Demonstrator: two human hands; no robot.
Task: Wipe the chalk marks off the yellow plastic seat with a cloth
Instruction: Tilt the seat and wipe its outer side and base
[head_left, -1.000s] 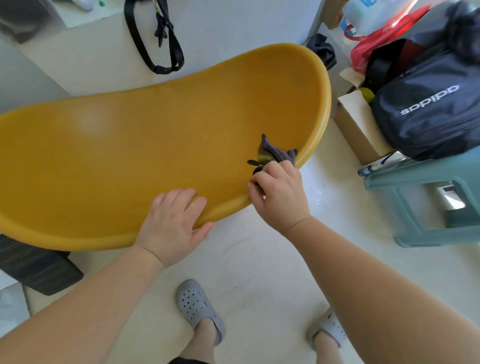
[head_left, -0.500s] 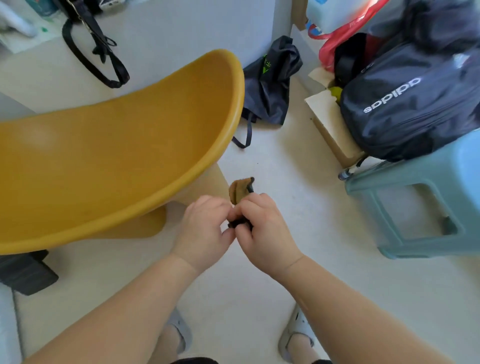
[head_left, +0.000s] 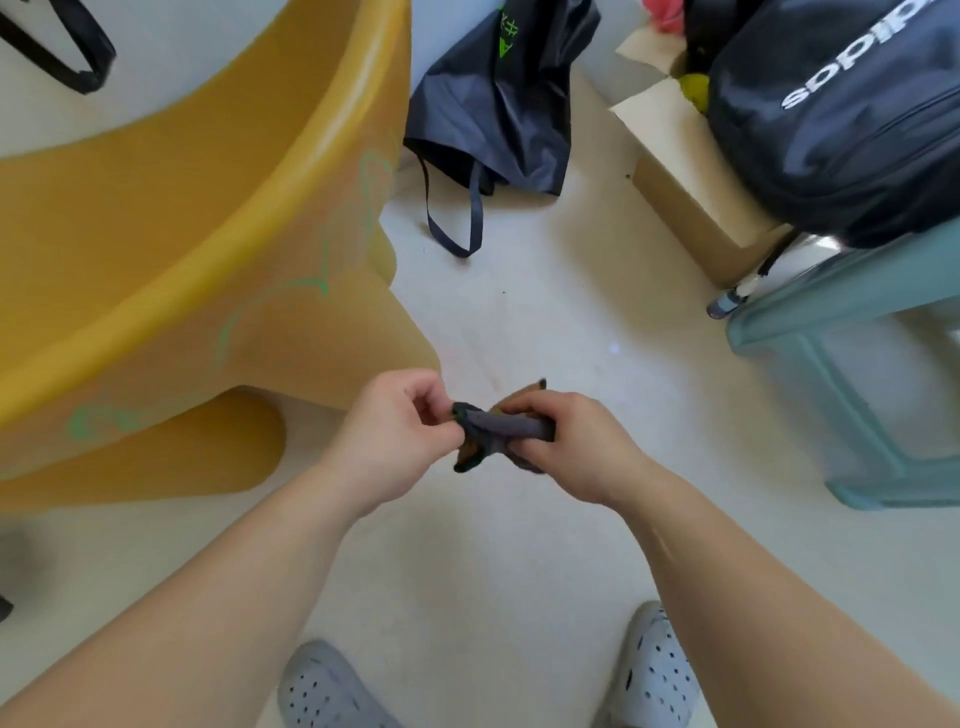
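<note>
The yellow plastic seat (head_left: 156, 218) fills the upper left, its outer side wall facing me. Green chalk marks (head_left: 306, 283) run along that side wall, with another green scribble (head_left: 98, 420) lower left. A small dark grey and brown cloth (head_left: 498, 431) is stretched between my two hands above the floor, just right of the seat's base. My left hand (head_left: 395, 441) pinches the cloth's left end. My right hand (head_left: 566, 447) grips its right end with curled fingers. Neither hand touches the seat.
A dark tote bag (head_left: 493, 104) lies on the floor behind the seat. A cardboard box (head_left: 691, 176) and a black backpack (head_left: 841, 114) stand at the right, beside a teal plastic stool (head_left: 841, 364). My grey clogs (head_left: 327, 691) are at the bottom.
My hands left the seat; the right one lifted the cloth off the rim, the left one joined it. They now pull the cloth apart. The view has shifted right and down, showing the seat's side.
</note>
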